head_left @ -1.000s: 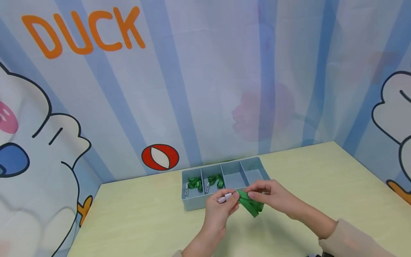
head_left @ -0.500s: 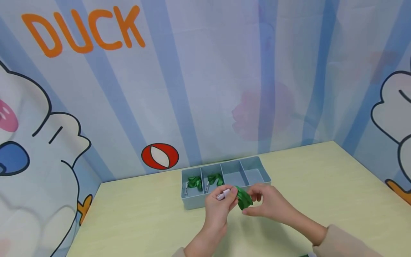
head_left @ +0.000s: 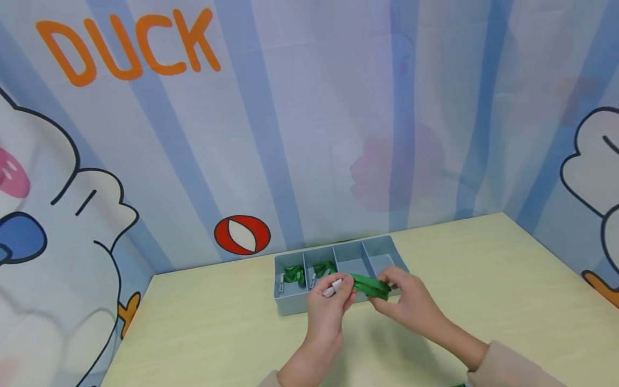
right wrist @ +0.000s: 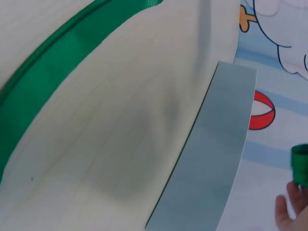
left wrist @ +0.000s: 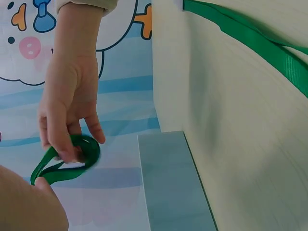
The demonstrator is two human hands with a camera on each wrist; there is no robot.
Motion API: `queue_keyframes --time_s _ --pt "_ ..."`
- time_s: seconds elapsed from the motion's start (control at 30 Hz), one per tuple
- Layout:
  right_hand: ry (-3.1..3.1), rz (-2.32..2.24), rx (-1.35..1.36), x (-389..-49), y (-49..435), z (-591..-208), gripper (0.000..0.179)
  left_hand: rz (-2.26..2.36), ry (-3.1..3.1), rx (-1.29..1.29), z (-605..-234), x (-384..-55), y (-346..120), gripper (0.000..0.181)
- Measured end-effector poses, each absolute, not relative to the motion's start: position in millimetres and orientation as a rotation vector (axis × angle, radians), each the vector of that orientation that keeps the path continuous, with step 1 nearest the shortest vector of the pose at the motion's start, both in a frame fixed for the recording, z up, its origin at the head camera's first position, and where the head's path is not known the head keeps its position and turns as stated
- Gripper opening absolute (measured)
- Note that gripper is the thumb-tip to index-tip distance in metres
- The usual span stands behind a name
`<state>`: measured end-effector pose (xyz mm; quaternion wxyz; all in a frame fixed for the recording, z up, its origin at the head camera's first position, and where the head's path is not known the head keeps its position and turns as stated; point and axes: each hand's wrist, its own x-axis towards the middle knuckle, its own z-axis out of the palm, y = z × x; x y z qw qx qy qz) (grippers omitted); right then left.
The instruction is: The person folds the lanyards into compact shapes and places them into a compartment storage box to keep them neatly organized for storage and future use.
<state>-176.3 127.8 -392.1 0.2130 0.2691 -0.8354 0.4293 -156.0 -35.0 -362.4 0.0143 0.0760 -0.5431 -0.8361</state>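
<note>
A folded green ribbon (head_left: 369, 286) stretches roughly along the length of the blue box (head_left: 295, 307), at its near side, between a left hand (head_left: 325, 312) pinching the white-tabbed end and a right hand (head_left: 416, 303) holding the looped end.

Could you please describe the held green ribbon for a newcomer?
On the pale table, find the blue tray. Before it, the left hand and right hand hold the green ribbon. Other green ribbons lie in compartments; only this one is held.
</note>
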Motion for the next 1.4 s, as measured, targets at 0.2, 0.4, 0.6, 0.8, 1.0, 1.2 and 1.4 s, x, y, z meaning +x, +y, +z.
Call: queue_keyframes --time_s 0.2,0.4,0.6,0.8,1.0,1.2,1.4 --pt "-2.291 1.284 0.83 -180 138 -391 0.023 -2.601 -1.685 0.275 -364 -156 -39 0.018" --pt "-2.36 1.324 0.867 -182 146 -388 0.032 -2.599 -1.704 0.302 -367 -157 -42 0.019" --pt "-2.21 1.382 0.741 -185 147 -386 0.027 -2.603 -1.813 0.289 -373 -153 -39 0.02" --pt "-2.124 1.38 0.572 -186 145 -384 0.025 -2.655 -1.844 0.225 -376 -148 -33 0.022" --pt "-2.147 1.242 0.5 -190 144 -388 0.024 -2.666 -1.847 0.177 -375 -147 -28 0.02" --pt "-2.297 1.372 0.57 -191 151 -384 0.026 -2.612 -1.907 0.103 -374 -151 -32 0.017" --pt "-2.444 1.864 0.908 -194 171 -370 0.01 -2.627 -1.937 0.144 -376 -157 -47 0.015"
